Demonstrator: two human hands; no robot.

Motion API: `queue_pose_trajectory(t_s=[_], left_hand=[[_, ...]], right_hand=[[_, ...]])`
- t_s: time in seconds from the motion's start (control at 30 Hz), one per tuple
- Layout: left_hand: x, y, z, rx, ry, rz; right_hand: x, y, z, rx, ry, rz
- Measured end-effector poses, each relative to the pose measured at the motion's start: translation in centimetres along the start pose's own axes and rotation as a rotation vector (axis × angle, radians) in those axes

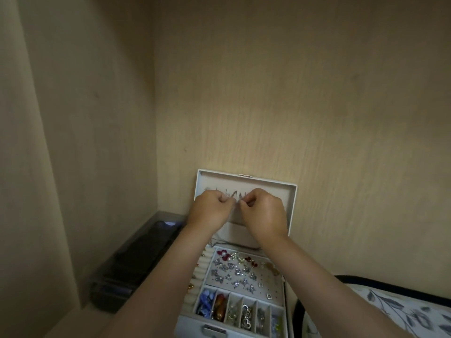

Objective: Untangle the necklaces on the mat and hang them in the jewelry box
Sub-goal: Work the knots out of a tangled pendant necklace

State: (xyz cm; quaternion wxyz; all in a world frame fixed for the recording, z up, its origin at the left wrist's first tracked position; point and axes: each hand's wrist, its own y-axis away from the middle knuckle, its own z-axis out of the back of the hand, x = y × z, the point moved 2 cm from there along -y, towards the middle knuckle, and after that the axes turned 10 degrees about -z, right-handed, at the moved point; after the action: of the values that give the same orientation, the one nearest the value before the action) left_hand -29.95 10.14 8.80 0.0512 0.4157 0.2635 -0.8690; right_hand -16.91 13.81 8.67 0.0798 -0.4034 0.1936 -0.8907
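Observation:
A white jewelry box (290, 284) stands open against the wooden back wall, its lid (280, 189) upright. A row of hooks runs across the inside of the lid, partly hidden by my hands. My left hand (210, 211) and my right hand (264, 213) are raised side by side in front of those hooks. Their fingertips pinch a thin silver necklace chain (236, 200) between them. A fine chain strand (214, 242) hangs below my left wrist toward the tray. The tray holds several earrings and beads in small compartments.
A dark translucent case (136, 262) lies left of the box along the side wall. At the lower right lies a floral mat (402, 311) with a dark rim. Wooden walls close in at the back and left.

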Motion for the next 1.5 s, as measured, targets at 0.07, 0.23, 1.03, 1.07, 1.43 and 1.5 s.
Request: queue_pose_trajectory(t_s=[0.07, 0.23, 1.03, 1.07, 1.43, 1.5], left_hand=[[0.1, 0.4, -0.2, 0.064, 0.150, 0.003], [0.6, 1.7, -0.3, 0.138, 0.198, -0.047], [0.2, 4.4, -1.7, 0.315, 0.450, -0.025], [0.2, 4.4, -1.8, 0.316, 0.450, -0.021], [1.1, 3.5, -1.0, 0.181, 0.317, -0.086], [1.1, 3.4, -1.0, 0.175, 0.328, -0.086]], right_hand=[[-0.2, 0.3, -0.4, 0.119, -0.064, -0.051], [-0.4, 1.5, -0.9, 0.364, -0.280, -0.234], [1.3, -0.5, 2.8, 0.305, -0.086, 0.019], [1.3, -0.7, 2.8, 0.311, -0.100, 0.021], [-1.9, 2.3, 0.8, 0.666, -0.078, -0.118], [-1.8, 3.3, 0.2, 0.707, -0.124, -0.079]])
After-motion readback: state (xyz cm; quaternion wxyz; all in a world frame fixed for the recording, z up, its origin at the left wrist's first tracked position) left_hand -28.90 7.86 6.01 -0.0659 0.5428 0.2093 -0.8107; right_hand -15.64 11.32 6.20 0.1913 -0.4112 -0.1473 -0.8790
